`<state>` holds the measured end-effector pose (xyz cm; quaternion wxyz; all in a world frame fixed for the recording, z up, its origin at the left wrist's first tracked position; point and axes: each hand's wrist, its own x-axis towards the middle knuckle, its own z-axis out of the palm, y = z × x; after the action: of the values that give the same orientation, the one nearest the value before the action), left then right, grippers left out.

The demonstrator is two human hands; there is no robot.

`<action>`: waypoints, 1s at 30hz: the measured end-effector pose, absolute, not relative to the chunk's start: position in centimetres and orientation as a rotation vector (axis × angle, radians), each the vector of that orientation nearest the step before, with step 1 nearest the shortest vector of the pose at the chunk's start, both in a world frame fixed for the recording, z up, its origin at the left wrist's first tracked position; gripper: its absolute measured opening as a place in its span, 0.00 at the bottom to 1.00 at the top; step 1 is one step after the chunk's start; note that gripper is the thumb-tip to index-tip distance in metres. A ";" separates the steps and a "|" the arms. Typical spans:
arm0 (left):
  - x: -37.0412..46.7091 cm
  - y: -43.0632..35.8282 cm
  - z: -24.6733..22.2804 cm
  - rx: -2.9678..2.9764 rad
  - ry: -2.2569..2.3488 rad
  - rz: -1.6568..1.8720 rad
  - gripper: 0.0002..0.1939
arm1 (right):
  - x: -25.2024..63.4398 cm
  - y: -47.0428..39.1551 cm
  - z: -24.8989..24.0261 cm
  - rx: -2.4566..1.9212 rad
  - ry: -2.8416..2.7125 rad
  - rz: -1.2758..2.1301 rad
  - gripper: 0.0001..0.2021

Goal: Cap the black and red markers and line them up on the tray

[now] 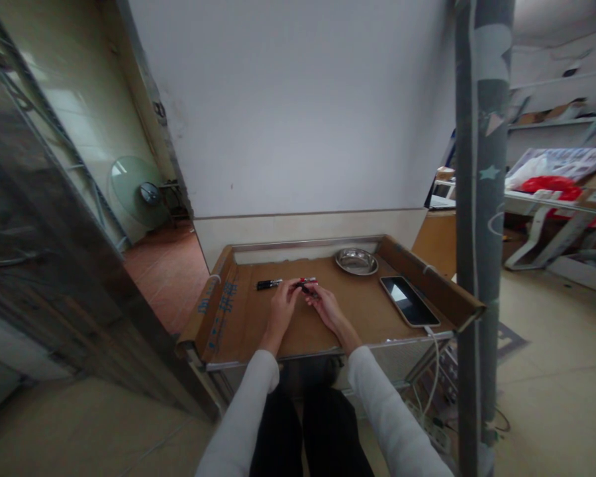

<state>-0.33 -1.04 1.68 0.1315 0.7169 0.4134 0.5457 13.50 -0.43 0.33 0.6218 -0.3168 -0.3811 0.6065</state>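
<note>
My left hand (283,307) and my right hand (326,307) meet over the middle of the cardboard-covered table (248,331). Between their fingertips is a small dark object (305,289), pinched from both sides; it is too small to name. Just beyond my left hand lies a black marker (268,284) on the cardboard. A red and white marker (308,280) lies behind the fingers, partly hidden by them.
A round metal dish (356,262) sits at the back right of the table. A phone (410,302) with a white cable (436,358) lies at the right. Raised cardboard edges flank both sides, and a grey pillar (487,199) stands beyond the right one.
</note>
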 end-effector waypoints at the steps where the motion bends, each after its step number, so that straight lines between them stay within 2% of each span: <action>1: -0.3 -1.2 1.8 2.126 1.188 1.565 0.10 | 13.5 -0.4 0.3 -0.721 -0.866 1.402 0.14; 6: -0.3 -1.7 2.0 2.283 1.115 1.478 0.13 | 13.5 -0.3 0.1 -0.708 -0.845 1.430 0.13; 16: -0.8 -1.8 1.9 2.155 1.284 1.666 0.12 | 13.6 -0.1 0.1 -0.683 -0.780 1.397 0.09; 23: -0.9 -1.5 1.8 2.065 1.379 1.716 0.12 | 13.7 0.1 -0.5 -0.688 -0.764 1.291 0.10; 30: -0.9 -0.7 0.9 2.151 1.233 1.343 0.12 | 14.5 0.6 -1.4 -0.818 -0.693 0.909 0.17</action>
<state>-0.93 -0.70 0.90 0.1602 0.7530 0.4317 0.4700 14.51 0.62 -1.44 0.7632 -0.3761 -0.3186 0.4179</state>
